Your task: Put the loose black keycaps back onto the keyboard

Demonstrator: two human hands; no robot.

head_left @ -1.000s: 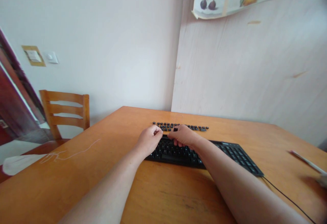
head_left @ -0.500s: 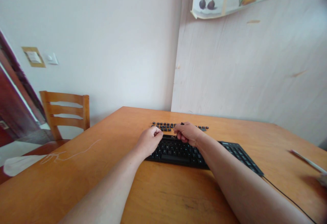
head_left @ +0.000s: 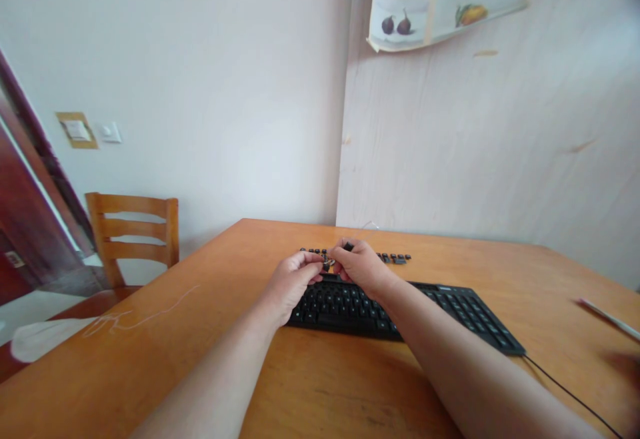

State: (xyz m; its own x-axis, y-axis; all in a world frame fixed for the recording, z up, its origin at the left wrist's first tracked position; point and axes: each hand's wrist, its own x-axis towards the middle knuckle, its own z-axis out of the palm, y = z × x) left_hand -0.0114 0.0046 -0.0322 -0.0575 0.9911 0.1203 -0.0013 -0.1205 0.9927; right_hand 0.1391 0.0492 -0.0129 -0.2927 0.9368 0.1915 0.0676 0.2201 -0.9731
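Note:
A black keyboard [head_left: 345,322] lies on the wooden table, with part of its upper rows bare of keycaps. My right hand [head_left: 364,267] is closed round a keycap puller [head_left: 349,246], whose black handle end shows above the fist. Its thin wire end reaches toward a small black keycap [head_left: 326,265]. My left hand [head_left: 294,283] pinches that keycap between thumb and fingers, above the keyboard's back edge. Behind both hands, loose black keycaps [head_left: 399,260] stand in rows on the table, partly hidden by the hands.
At the left edge of the table [head_left: 200,352] lies a white bag [head_left: 50,339] with thin strings. A wooden chair [head_left: 134,229] stands beyond it. The keyboard cable [head_left: 565,385] runs off to the lower right, near a pencil-like stick [head_left: 607,317].
My hands have come together over the keyboard's back edge. The right hand has moved left with the puller, and a keycap now shows between both hands. The view has tilted up slightly.

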